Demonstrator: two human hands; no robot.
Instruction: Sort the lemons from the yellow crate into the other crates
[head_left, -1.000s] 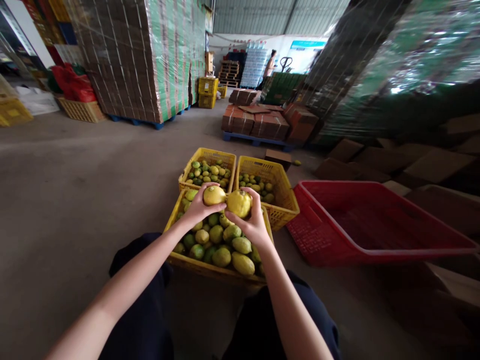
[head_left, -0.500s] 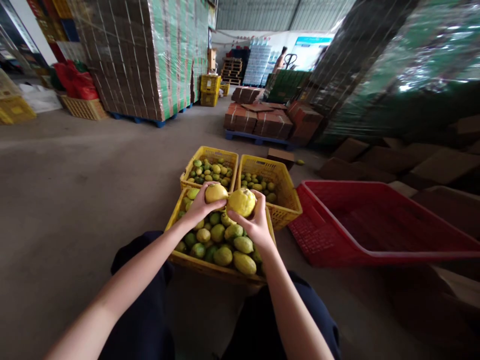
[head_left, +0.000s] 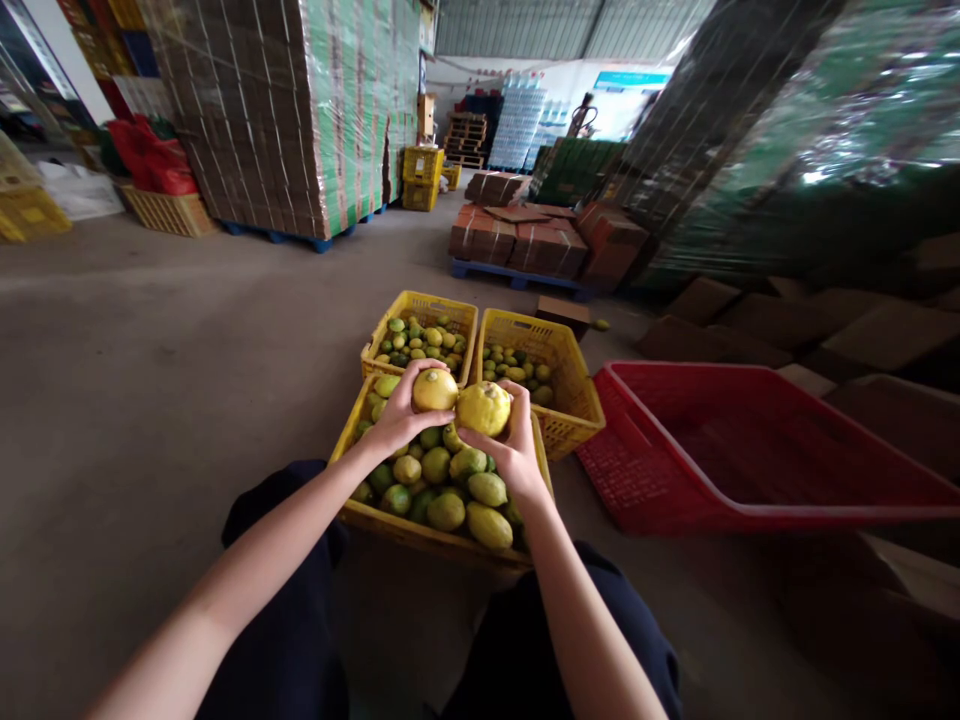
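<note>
My left hand (head_left: 403,408) is closed round a smooth yellow lemon (head_left: 435,390), its blunt end facing me. Right beside it, my right hand (head_left: 517,445) grips a larger, bumpy yellow lemon (head_left: 483,410) between thumb and fingers. Both fruits are held up over the near yellow crate (head_left: 442,545), which is full of green and yellow lemons (head_left: 446,512). Behind it stand two more yellow crates, a left one (head_left: 420,300) and a right one (head_left: 576,375), with smaller lemons inside.
A large red plastic crate (head_left: 637,470) sits at my right. Flattened cardboard (head_left: 487,240) lies stacked on a blue pallet (head_left: 487,272) ahead. Wrapped box stacks (head_left: 247,110) rise at left and right. Loose cartons (head_left: 892,335) lie at far right.
The lemon in my left hand has turned slightly, its end now showing more towards me. My right hand has hardly moved. The person in the background is no longer clearly visible.
</note>
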